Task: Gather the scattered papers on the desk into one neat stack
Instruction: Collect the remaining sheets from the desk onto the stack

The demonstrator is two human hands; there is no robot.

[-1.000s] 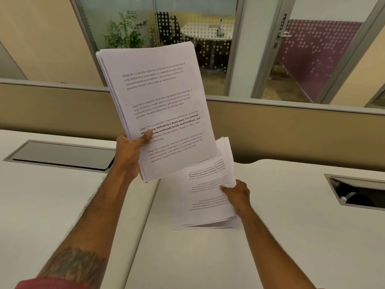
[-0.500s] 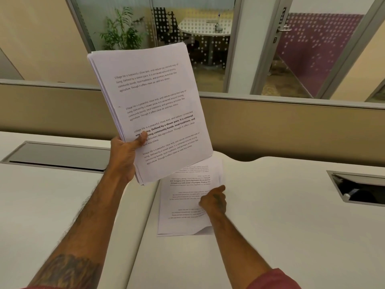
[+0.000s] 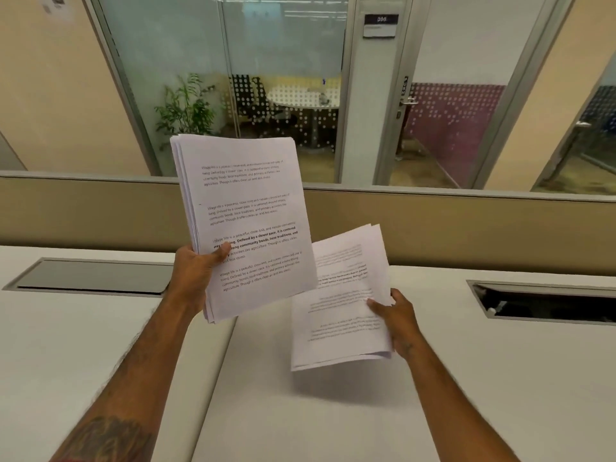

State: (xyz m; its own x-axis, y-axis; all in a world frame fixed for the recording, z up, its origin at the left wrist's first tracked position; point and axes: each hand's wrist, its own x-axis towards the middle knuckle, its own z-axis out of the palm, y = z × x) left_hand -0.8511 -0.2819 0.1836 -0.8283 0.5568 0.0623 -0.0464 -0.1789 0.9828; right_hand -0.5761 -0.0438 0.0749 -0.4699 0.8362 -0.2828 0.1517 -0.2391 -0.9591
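From the head camera: the left hand (image 3: 196, 275) grips the thick paper stack (image 3: 243, 225) upright above the desk (image 3: 333, 411), thumb across the print. The right hand (image 3: 398, 320) pinches a thinner bundle of sheets (image 3: 343, 305) by its right edge, lifted clear, its shadow on the desktop below.

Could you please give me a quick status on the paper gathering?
Left hand grips the big stack, upright. Right hand holds a smaller batch clear of the desk. Not merged yet. Nothing in the way.
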